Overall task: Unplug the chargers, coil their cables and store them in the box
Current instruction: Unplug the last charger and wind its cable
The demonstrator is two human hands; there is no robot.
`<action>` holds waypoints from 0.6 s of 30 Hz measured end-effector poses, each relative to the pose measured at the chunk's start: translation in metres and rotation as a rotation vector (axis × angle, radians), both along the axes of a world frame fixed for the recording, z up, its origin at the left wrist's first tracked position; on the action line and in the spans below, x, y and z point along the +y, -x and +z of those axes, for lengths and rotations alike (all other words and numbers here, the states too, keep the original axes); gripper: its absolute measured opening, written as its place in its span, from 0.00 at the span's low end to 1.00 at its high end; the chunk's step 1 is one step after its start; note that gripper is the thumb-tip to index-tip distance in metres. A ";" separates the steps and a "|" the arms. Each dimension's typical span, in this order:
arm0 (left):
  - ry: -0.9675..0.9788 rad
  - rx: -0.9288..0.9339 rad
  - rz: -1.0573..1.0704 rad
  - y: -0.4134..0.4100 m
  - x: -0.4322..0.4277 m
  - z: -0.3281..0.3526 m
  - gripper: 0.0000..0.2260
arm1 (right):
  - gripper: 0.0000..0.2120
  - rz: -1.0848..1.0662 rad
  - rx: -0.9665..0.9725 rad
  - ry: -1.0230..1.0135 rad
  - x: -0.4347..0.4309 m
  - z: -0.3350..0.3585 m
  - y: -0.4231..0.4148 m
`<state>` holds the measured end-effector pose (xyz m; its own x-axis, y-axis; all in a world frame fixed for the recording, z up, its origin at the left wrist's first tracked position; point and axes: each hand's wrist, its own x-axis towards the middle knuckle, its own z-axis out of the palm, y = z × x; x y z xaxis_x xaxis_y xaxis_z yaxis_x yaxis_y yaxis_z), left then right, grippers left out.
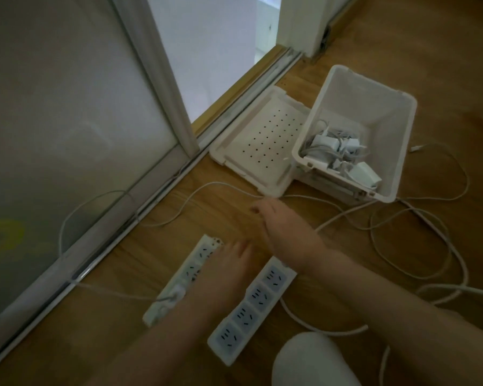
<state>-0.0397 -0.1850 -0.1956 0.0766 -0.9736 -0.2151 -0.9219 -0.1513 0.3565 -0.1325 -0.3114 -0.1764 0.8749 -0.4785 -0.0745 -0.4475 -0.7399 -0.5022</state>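
One thing first: what takes up most of your view?

Your frosted sliding door (67, 107) fills the left side, and the wooden floor (444, 65) fills the rest.

Where is the box?

Your white box (374, 101) stands open on the floor, beyond your hands. Its perforated lid (251, 151) lies flat against the box's left side.

And the strips?

Closer to you, two lie side by side. The left power strip (198, 257) is under your hand, and the right power strip (251, 310) is beside it.

Your hands?

Your left hand (229, 263) rests flat on the left power strip, fingers straight and close together. Your right hand (282, 227) is over the floor just past the far end of the right power strip. It is blurred. Its fingers look curled beside a thin cable (221, 185), but I cannot tell whether you pinch it.

The chargers?

Several white chargers (335, 151) lie tangled with their leads in the bottom of the box. One white plug (176, 292) sits in the left power strip near your wrist. Loose cables (444, 268) loop across the floor to the right.
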 end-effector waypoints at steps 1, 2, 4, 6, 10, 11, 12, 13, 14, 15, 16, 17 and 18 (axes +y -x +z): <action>-0.035 -0.012 -0.024 -0.001 0.024 -0.008 0.18 | 0.20 0.089 0.050 -0.026 0.013 -0.004 -0.008; -0.057 -0.021 -0.060 -0.003 0.046 -0.017 0.19 | 0.21 0.179 0.104 -0.047 0.026 -0.008 -0.015; -0.095 -0.011 -0.100 -0.008 0.082 -0.033 0.21 | 0.24 0.361 0.204 -0.064 0.048 -0.020 -0.030; -0.068 -0.015 -0.116 -0.018 0.110 -0.041 0.20 | 0.27 0.527 0.289 -0.033 0.069 -0.033 -0.047; 0.036 -0.101 -0.051 -0.046 0.134 -0.041 0.23 | 0.25 0.629 0.415 0.062 0.099 -0.041 -0.075; 0.058 -0.117 -0.029 -0.052 0.137 -0.040 0.22 | 0.23 0.644 0.440 0.100 0.104 -0.040 -0.082; 0.079 -0.130 -0.015 -0.057 0.138 -0.039 0.18 | 0.22 0.648 0.452 0.122 0.109 -0.039 -0.088; 0.090 -0.146 -0.007 -0.061 0.139 -0.039 0.13 | 0.21 0.641 0.454 0.126 0.113 -0.038 -0.093; 0.097 -0.166 0.002 -0.063 0.139 -0.040 0.13 | 0.21 0.633 0.455 0.125 0.116 -0.037 -0.098; 0.097 -0.169 0.018 -0.066 0.140 -0.043 0.12 | 0.21 0.637 0.455 0.131 0.118 -0.037 -0.101; 0.090 -0.171 0.064 -0.069 0.142 -0.044 0.11 | 0.21 0.656 0.462 0.145 0.120 -0.036 -0.104; 0.073 -0.170 0.122 -0.071 0.144 -0.047 0.10 | 0.21 0.680 0.474 0.158 0.120 -0.037 -0.107; 0.065 -0.168 0.192 -0.075 0.146 -0.048 0.09 | 0.21 0.701 0.484 0.163 0.120 -0.037 -0.109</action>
<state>0.0348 -0.0392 -0.2441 0.2906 -0.9491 -0.1212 -0.9257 -0.3110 0.2154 -0.0236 -0.1909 -0.2130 0.8617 0.1218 -0.4926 0.0012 -0.9712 -0.2382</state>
